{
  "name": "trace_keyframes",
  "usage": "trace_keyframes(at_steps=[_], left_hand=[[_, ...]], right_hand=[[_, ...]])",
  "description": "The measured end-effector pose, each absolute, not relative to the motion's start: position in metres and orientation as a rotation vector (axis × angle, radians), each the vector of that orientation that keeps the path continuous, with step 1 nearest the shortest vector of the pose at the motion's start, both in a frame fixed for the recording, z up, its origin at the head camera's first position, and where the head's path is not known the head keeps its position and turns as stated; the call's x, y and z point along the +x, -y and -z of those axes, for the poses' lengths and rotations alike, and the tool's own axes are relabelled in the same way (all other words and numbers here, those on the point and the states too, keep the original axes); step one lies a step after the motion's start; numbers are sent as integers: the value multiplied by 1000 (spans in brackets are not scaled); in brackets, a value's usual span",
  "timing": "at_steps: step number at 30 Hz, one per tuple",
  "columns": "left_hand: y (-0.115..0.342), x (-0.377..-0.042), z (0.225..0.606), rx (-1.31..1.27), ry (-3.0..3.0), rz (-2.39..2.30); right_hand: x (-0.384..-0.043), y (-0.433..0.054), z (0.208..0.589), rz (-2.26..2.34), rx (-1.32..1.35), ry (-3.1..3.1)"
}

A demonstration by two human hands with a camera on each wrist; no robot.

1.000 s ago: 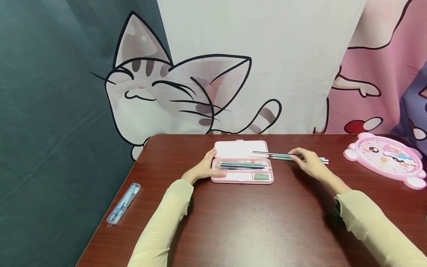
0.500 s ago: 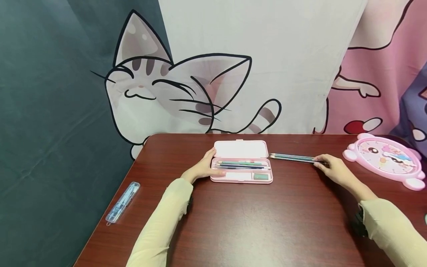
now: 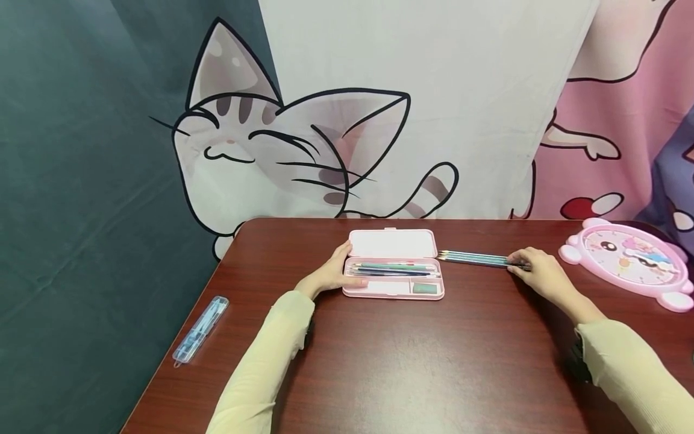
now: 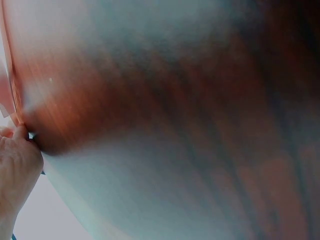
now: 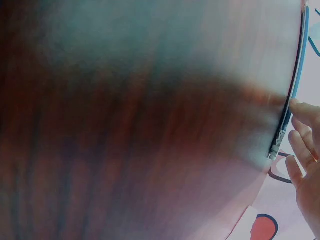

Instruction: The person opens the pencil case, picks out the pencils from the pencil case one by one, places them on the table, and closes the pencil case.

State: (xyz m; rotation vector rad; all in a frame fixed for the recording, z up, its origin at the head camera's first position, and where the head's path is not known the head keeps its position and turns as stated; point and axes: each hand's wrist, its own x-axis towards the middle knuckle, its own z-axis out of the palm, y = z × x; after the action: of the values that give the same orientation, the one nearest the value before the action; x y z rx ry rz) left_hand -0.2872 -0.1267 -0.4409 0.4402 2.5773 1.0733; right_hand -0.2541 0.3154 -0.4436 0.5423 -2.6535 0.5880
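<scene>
A pink pencil case point(image 3: 393, 295) lies unfolded on the table, its white-lined lid point(image 3: 393, 243) laid back. Several pencils point(image 3: 393, 269) fill its rear compartment, and a green eraser point(image 3: 425, 288) sits in the front right one. My left hand point(image 3: 331, 272) grips the case's left end, thumb over the front compartment and fingers at the back. To the right of the case, several blue-green pencils point(image 3: 472, 258) lie side by side, points toward the case. With thumb and fingertips, my right hand point(image 3: 535, 269) pinches a pencil point(image 5: 299, 60) near its rear end.
A clear plastic case point(image 3: 200, 330) with slim items inside lies near the table's left edge. A pink animal-shaped clock point(image 3: 629, 259) is at the back right. Behind the table point(image 3: 412, 361) hangs a cloth point(image 3: 477, 108) printed with cartoon animals.
My right hand has moved right, drawing the dark pencil back from over the lid until it lies alongside the others. My left hand stays on the pencil case.
</scene>
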Motion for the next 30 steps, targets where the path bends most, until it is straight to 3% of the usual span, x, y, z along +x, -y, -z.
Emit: trace_keyframes(at_steps=[8, 14, 23, 30], left_hand=[[128, -287, 441, 443, -2580, -1080], [127, -287, 441, 465, -2579, -1091], [126, -286, 439, 428, -2579, -1060], [127, -287, 440, 426, -2590, -1036]], right_hand=[[-256, -303, 440, -694, 516, 2664], [-262, -266, 437, -843, 550, 2679], [-271, -191, 425, -1022, 825, 2738], [-277, -167, 420, -973, 987, 2901]])
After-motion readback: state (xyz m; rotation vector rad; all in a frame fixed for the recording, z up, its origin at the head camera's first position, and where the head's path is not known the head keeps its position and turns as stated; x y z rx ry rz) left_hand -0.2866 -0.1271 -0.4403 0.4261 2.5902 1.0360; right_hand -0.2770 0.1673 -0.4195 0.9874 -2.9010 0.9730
